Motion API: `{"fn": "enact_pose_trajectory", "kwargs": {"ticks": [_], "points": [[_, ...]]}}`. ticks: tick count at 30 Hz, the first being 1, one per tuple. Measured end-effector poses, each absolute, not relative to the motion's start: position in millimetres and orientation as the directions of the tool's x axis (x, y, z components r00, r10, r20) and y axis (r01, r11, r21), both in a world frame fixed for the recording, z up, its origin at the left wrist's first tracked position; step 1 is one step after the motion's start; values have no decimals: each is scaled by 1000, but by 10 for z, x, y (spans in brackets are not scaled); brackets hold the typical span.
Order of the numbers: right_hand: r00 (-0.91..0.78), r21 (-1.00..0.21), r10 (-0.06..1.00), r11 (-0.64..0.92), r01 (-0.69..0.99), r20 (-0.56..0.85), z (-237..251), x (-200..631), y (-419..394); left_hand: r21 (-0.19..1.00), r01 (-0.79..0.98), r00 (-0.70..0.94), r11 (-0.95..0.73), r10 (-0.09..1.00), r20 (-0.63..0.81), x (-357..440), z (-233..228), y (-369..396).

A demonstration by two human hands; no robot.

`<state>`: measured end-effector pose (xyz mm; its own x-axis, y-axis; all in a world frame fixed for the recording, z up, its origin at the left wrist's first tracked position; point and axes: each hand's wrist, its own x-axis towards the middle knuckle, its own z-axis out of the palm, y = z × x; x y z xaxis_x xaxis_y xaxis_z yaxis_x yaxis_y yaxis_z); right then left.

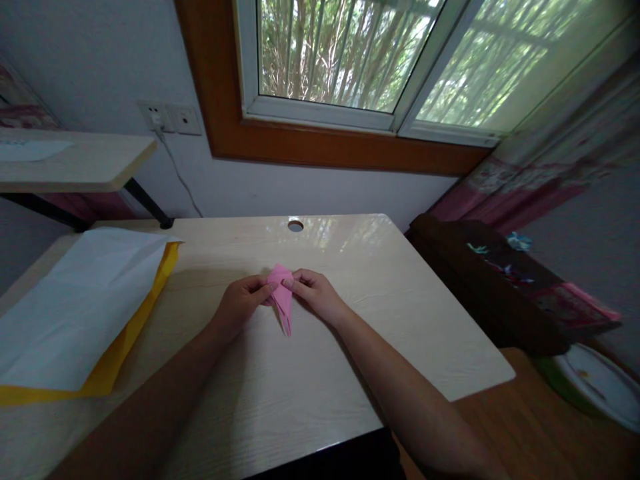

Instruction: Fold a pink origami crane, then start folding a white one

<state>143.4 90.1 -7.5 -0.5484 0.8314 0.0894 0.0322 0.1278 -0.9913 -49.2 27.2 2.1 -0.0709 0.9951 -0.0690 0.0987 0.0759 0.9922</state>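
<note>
A piece of folded pink paper (282, 293) is held between my two hands over the middle of the desk. It has a wide upper part and narrow pointed strips that hang toward me. My left hand (245, 297) pinches its left edge, thumb on top. From the other side my right hand (315, 290) grips the right edge, its thumb pressed on the paper's face. The fingertips beneath the paper are hidden.
On the pale desk (340, 373), white sheets (85, 300) overlie yellow paper (125, 340) at the left. A raised shelf (100, 163) stands behind them. A cable hole (295, 226) lies near the back edge. Right of the desk is a dark wooden cabinet (480, 287).
</note>
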Motion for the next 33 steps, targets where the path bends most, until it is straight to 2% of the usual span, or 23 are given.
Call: {"fn": "enact_pose_trajectory", "kwargs": {"ticks": [5, 11, 19, 27, 33], "points": [[-572, -988, 817, 137, 70, 73, -91, 1438, 918, 996, 54, -118, 70, 991, -64, -523, -14, 289], [-542, -986, 833, 160, 46, 110, -101, 1445, 905, 995, 6, -37, 95, 995, -95, -511, 25, 307], [-450, -982, 879, 186, 17, 158, -31, 1396, 836, 972, 225, 108, 61, 990, -88, -469, 26, 285], [-402, -985, 903, 170, 10, 151, 5, 1378, 797, 985, 86, 165, 148, 973, -161, -446, -19, 283], [-379, -989, 916, 145, 13, 129, -41, 1385, 822, 984, 74, 144, 161, 975, -170, -435, 13, 280]]}}
